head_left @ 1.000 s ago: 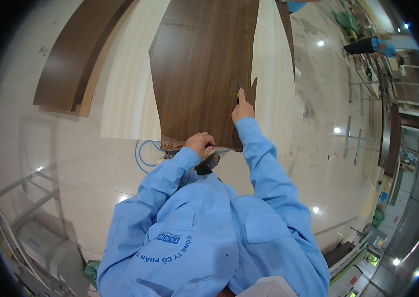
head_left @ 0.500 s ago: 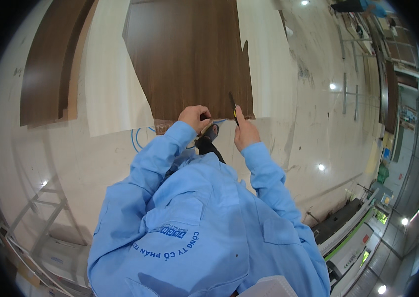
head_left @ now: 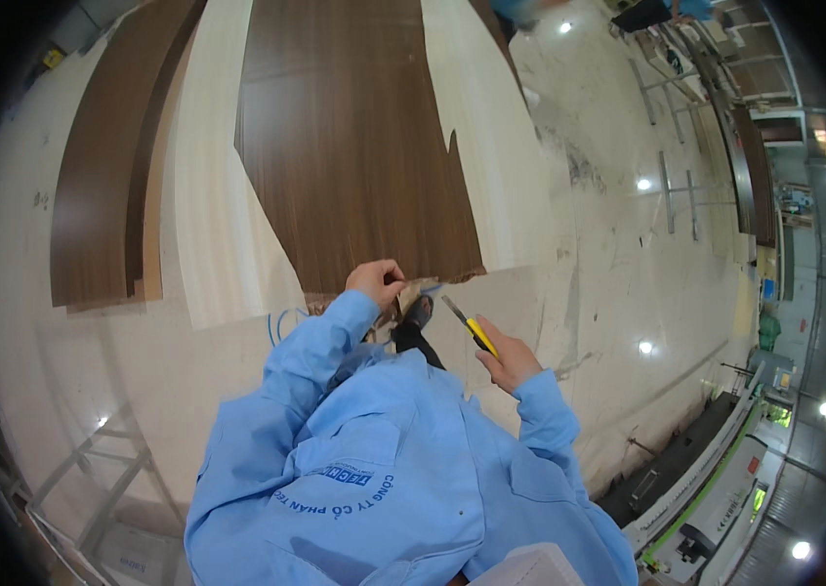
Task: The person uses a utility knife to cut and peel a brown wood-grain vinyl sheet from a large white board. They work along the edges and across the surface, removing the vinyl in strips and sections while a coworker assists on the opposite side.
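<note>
The yellow-handled knife is sitting in the right hand, over the floor and near the closest edge of the dark wood-grain sheet. Its long axis is running slantwise, with the blade pointing forward and to the left, toward that edge. The right hand is gripping the handle, which is probably leaving the fingers clear of the blade and the tip free to aim. The sheet is lying with its long axis going forward, a notch breaking its right side; pale striped panelling is showing along both sides, perhaps supporting it from below. The left hand is resting at the near edge with bent fingers, seemingly steadying the sheet; whether they are pinching anything, I cannot tell. Just beside that hand a dark shoe is showing, and brown boards are lying farther left, beyond the panelling
</note>
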`<action>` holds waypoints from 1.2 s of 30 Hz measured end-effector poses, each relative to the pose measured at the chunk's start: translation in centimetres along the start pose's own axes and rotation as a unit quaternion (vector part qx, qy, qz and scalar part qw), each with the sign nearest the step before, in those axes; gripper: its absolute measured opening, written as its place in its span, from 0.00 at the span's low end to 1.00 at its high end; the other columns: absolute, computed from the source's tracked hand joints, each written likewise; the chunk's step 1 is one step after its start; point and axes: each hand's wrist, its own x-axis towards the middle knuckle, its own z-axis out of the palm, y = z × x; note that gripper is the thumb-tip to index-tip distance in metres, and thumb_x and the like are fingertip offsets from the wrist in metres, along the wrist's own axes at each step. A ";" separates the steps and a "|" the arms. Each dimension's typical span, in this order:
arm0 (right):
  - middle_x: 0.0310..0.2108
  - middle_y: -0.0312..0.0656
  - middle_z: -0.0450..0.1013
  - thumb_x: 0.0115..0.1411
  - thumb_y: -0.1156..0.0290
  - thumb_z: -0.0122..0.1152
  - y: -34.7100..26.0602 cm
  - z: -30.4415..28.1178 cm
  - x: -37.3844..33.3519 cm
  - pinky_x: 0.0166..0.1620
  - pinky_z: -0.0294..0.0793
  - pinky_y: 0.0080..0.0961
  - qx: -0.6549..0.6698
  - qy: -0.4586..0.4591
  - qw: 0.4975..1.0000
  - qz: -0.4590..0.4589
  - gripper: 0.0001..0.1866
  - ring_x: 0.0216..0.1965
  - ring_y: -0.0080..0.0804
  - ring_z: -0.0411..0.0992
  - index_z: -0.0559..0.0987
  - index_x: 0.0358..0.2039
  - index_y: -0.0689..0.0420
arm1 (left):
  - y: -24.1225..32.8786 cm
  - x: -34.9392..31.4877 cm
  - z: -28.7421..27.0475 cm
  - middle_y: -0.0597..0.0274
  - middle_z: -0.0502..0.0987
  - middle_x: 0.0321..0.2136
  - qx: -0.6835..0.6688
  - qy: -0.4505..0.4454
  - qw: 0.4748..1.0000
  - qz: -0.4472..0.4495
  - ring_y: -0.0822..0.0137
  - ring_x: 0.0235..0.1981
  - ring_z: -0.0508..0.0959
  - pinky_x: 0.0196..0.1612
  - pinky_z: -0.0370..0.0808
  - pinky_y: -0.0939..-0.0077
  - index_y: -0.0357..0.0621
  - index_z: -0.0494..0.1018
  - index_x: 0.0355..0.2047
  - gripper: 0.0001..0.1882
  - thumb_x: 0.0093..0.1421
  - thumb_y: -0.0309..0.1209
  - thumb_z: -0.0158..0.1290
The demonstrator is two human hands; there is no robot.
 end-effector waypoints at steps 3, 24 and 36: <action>0.29 0.47 0.75 0.69 0.62 0.55 0.2 -0.3 0.4 0.33 0.75 0.34 0.251 0.079 0.965 0.024 0.20 0.27 0.38 0.75 0.71 0.56 0.59 | 0.4 0.3 -0.3 0.57 0.83 0.27 0.013 0.003 1.000 0.014 0.60 0.31 0.83 0.37 0.79 0.66 0.46 0.81 0.30 0.11 0.51 0.37 0.66; 0.38 0.39 0.75 0.64 0.74 0.57 1.7 0.5 9.1 0.32 0.77 0.22 0.413 0.077 0.907 -0.022 0.31 0.31 0.22 0.74 0.63 0.67 0.57 | -0.3 0.9 -0.2 0.68 0.80 0.23 -0.052 -0.010 0.996 -0.066 0.78 0.26 0.77 0.33 0.75 0.78 0.43 0.80 0.28 0.08 0.50 0.28 0.68; 0.54 0.54 0.72 0.57 0.68 0.64 12.2 -7.1 27.1 0.55 0.74 0.43 0.103 0.242 0.952 -0.159 0.32 0.52 0.59 0.72 0.68 0.63 0.56 | 1.6 0.1 2.7 0.61 0.80 0.30 0.227 0.104 0.968 -0.008 0.56 0.36 0.81 0.42 0.75 0.63 0.50 0.79 0.33 0.05 0.55 0.31 0.62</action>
